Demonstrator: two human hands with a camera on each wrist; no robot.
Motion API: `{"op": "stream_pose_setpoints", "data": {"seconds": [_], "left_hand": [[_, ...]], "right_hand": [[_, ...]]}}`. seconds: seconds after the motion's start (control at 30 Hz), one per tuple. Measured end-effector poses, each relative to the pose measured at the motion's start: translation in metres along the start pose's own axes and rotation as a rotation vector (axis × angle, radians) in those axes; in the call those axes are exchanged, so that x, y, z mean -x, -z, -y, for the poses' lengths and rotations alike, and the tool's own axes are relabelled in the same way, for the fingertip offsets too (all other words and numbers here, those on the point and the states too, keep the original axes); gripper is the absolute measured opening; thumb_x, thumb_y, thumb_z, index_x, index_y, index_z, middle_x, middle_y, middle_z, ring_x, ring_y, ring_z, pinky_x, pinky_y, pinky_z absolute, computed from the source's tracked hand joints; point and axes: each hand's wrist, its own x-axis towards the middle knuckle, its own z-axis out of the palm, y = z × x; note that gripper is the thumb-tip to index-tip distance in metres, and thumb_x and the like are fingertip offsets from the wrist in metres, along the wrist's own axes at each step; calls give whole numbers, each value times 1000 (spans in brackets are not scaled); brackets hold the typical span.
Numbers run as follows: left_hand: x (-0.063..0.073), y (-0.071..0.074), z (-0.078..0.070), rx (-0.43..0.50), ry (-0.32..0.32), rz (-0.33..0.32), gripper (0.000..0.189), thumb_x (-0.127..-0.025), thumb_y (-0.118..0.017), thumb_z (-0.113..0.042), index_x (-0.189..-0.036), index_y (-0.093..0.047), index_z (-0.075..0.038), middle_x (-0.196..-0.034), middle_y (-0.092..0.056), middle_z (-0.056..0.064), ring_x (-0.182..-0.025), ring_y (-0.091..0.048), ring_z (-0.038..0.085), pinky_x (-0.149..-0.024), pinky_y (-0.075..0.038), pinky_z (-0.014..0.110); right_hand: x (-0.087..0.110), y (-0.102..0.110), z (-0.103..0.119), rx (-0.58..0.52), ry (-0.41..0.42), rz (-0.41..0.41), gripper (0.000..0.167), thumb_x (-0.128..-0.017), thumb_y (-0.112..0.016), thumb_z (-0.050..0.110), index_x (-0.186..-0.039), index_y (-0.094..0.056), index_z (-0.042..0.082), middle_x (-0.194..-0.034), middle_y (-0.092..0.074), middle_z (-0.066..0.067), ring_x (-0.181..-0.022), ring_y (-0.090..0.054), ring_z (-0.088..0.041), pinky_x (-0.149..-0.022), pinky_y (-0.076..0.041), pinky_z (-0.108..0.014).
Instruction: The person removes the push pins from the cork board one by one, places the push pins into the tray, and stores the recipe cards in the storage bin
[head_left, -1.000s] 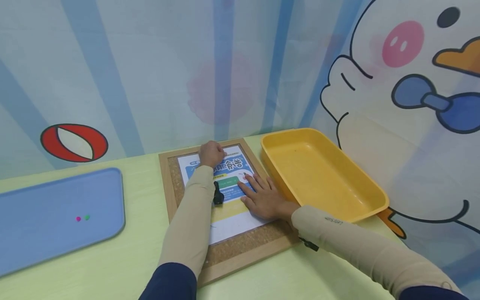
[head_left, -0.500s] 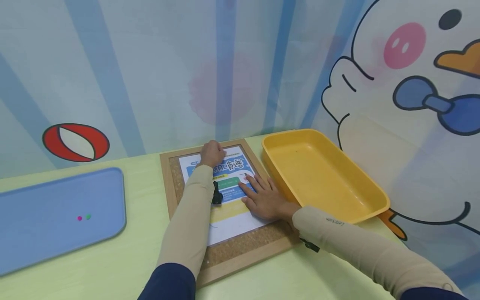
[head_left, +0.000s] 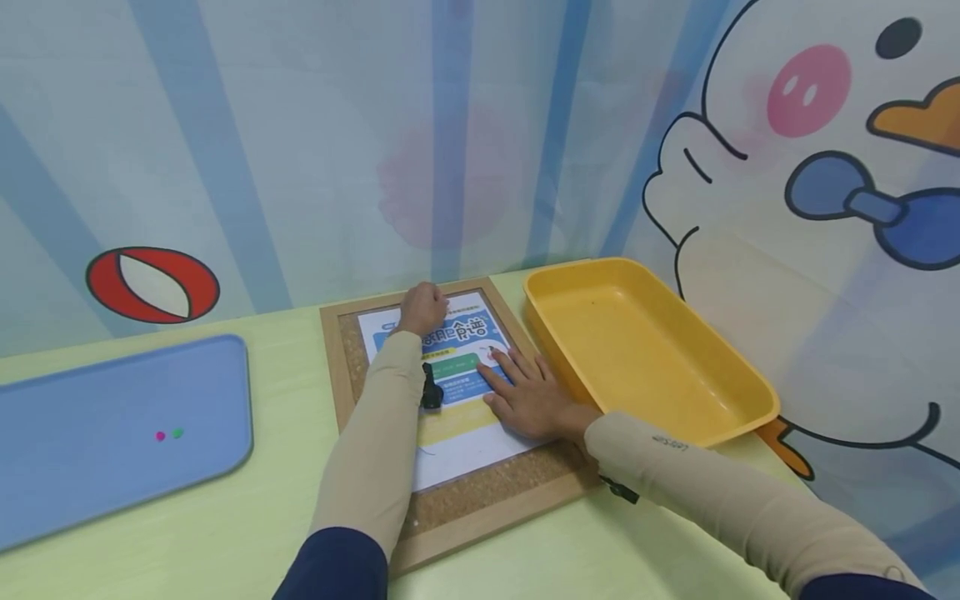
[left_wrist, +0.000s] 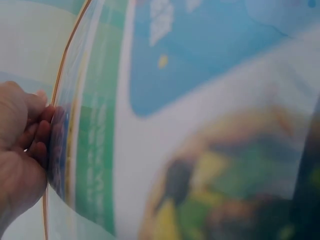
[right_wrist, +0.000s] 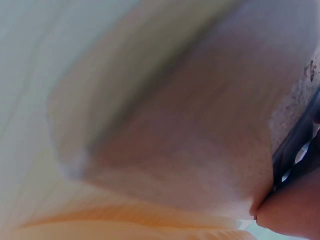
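Note:
A printed poster [head_left: 465,429] lies on a wood-framed cork board [head_left: 487,492]. At the poster's top edge is my left hand [head_left: 422,308], its fingers curled; whether a small thing sits under them I cannot tell. The left wrist view shows the same hand [left_wrist: 22,145] with bent fingers at the board's far edge and the poster stretching away from it. My right hand [head_left: 528,400] lies flat with fingers spread on the poster's right side. In the right wrist view, part of that hand [right_wrist: 295,212] shows beside the board's frame [right_wrist: 175,150].
A yellow tray [head_left: 652,358] stands right of the board, close to its frame. At left, a blue tray [head_left: 97,417] bears a small pink piece [head_left: 161,436] and a small green piece [head_left: 177,433]. A printed wall sheet [head_left: 337,167] rises behind the pale green table [head_left: 292,433].
My left hand and forearm have shifted very slightly left at the poster's top edge. The right hand stays in place on the poster, and the board has not moved.

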Motion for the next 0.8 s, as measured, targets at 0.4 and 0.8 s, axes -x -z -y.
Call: {"op": "stream_pose_setpoints", "data": {"seconds": [0.4,0.8], "left_hand": [[1,3,0,98,4,24,16,-100,-53,-14,-96,-64,-3,-93,-64,12,-85,-56,25,-81,-46,37],[1,5,7,247,43,6,22,-98,-60,-16,-104,-75,1,-101,-73,17,-92,-64,27,-86,-51,38]], "right_hand": [[-1,-1,-1,4,0,2,58,-106,-22,46,-161,-18,25,-170,-5,-5,-157,1,-31,-123,0,-61],[-2,0,-1,0,7,1,58,-106,-22,46,-161,-19,25,-170,-5,-6,-157,1,-32,-123,0,-61]]}}
